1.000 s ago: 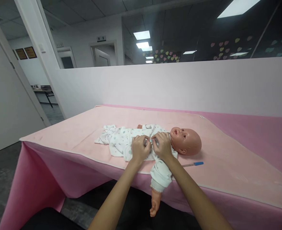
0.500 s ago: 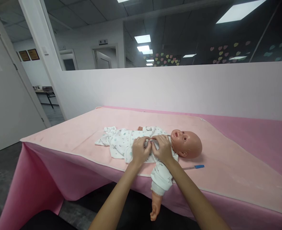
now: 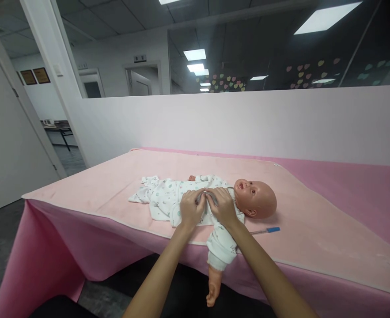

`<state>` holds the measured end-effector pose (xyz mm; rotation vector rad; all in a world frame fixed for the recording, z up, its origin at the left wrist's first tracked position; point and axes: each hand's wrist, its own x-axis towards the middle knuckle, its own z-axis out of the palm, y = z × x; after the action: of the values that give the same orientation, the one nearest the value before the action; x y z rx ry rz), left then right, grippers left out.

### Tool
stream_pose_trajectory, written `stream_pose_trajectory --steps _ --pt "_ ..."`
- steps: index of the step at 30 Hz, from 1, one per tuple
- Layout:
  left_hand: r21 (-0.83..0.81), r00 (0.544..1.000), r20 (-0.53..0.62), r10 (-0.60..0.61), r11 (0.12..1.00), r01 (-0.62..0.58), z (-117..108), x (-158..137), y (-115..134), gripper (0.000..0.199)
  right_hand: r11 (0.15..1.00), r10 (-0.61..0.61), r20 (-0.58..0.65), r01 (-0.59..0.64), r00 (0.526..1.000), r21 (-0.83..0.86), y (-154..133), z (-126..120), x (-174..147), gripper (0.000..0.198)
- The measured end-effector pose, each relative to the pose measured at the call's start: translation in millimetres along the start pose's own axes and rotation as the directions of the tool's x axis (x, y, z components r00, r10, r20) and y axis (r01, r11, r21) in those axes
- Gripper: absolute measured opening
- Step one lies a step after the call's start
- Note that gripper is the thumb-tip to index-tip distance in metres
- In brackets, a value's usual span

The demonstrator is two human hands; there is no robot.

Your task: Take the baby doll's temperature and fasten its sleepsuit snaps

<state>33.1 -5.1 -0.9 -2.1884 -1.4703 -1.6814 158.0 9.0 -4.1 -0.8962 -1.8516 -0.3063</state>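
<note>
A baby doll (image 3: 255, 198) lies on its back on the pale pink blanket (image 3: 314, 238) that covers the table (image 3: 363, 185), head to the right and legs to the left, close to the near edge. It wears a white printed romper (image 3: 163, 201), and its near arm (image 3: 214, 282) hangs over the table edge with the bare hand pointing down. Both of the person's hands rest on the doll's chest, just left of the chin. The left hand (image 3: 190, 210) and the right hand (image 3: 223, 207) sit side by side, nearly touching, with the fingers (image 3: 199, 194) curled and pinched on the romper fabric where its front meets. The cloth lies under and between the fingertips, bunched slightly at the middle of the chest; what small part they hold there is too hidden to make out. A blue-capped pen (image 3: 265, 230) lies on the blanket just right of the right forearm, near the doll's head and apart from both hands. A white partition wall (image 3: 248, 119) stands along the far side of the table.
</note>
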Motion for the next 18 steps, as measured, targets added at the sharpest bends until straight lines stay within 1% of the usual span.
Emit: stream_pose_trajectory --steps 9,18 --pt "0.007 0.999 -0.042 -0.003 1.0 0.004 3.0 0.4 -4.8 0.022 1.0 -0.003 0.009 0.003 1.0 0.006 2.0 0.9 0.3 0.017" --pt "0.034 1.0 -0.007 -0.015 0.999 0.015 1.2 1.0 -2.5 0.024 1.0 0.018 -0.024 -0.017 1.0 0.02 5.0 4.0 -0.8 0.018"
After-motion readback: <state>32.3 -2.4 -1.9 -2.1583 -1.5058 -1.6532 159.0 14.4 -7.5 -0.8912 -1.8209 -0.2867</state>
